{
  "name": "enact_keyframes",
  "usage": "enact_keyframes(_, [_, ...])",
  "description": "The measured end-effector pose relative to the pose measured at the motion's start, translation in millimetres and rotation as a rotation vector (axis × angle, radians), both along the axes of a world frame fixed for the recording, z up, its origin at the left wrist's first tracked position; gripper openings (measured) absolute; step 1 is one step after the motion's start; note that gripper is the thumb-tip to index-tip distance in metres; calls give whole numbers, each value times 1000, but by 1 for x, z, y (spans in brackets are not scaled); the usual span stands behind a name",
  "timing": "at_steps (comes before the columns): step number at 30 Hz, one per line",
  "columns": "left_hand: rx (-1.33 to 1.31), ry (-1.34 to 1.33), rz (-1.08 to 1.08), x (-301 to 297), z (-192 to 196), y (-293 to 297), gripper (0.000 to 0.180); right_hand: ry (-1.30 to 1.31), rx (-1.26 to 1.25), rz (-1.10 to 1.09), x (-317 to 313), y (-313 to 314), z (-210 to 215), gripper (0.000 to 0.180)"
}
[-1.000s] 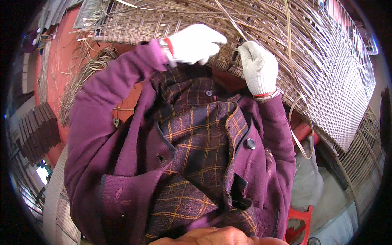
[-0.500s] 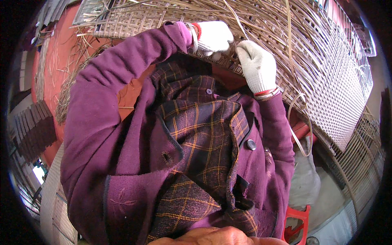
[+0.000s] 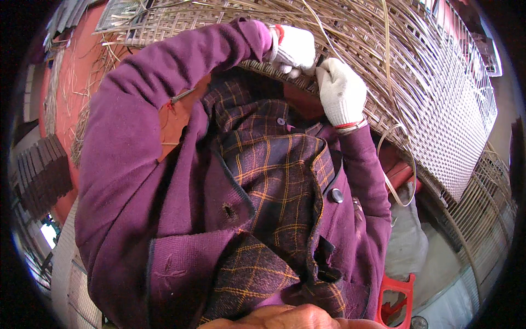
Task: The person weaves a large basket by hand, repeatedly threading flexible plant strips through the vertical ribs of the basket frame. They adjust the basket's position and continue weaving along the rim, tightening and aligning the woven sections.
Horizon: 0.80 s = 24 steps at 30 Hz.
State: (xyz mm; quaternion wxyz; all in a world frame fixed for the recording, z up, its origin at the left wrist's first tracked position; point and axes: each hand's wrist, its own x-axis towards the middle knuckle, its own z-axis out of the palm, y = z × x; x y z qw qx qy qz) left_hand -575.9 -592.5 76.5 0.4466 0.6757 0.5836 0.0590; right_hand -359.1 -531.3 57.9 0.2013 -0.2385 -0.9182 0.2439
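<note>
Both my hands wear white knitted gloves with red cuffs, close together at the near edge of a large woven wicker panel point(image 3: 452, 123). My left hand point(image 3: 296, 50) is closed with its fingers curled down at that edge. Just right of it, my right hand point(image 3: 342, 90) is closed too, thumb and fingers pressed together. What either pinches is hidden by the gloves. Many loose pale strands point(image 3: 350, 24) lie across the panel. One thin strand point(image 3: 323, 33) comes down from the far side to beside my right hand. Another hangs in a loop point(image 3: 412, 174) right of my right forearm.
A red surface point(image 3: 66, 109) with scattered strand scraps is at left. A thin metal tool point(image 3: 182, 96) with a red bit shows beside my left sleeve. Brown slats point(image 3: 44, 175) stand far left. At lower right are a red plastic stool point(image 3: 405, 299) and a wicker frame point(image 3: 487, 192).
My left hand has shifted slightly right, and its forearm has moved outward. My right hand has dropped a little nearer to me. The thin metal tool has come into view beside my left sleeve.
</note>
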Motion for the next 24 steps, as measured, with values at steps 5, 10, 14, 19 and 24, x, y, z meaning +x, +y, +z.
enact_keyframes(5, [-11, -300, 641, 4, 10, -34, 31, 325, -74, -34, -9, -1, 17, 20])
enact_keyframes(10, [351, -485, 571, -15, 58, -86, 25, 222, -588, 169, -33, -6, 32, 20])
enact_keyframes(14, [-35, -389, 714, -15, 64, -107, 34, 143, -440, 170, -30, -9, 41, 21])
enact_keyframes(19, [-123, -343, 723, -24, 30, -93, 38, 43, -212, 25, -14, -9, 36, 21])
enact_keyframes(24, [-312, -346, 456, -45, 11, -56, 19, -30, -26, 36, -36, -10, 7, 24])
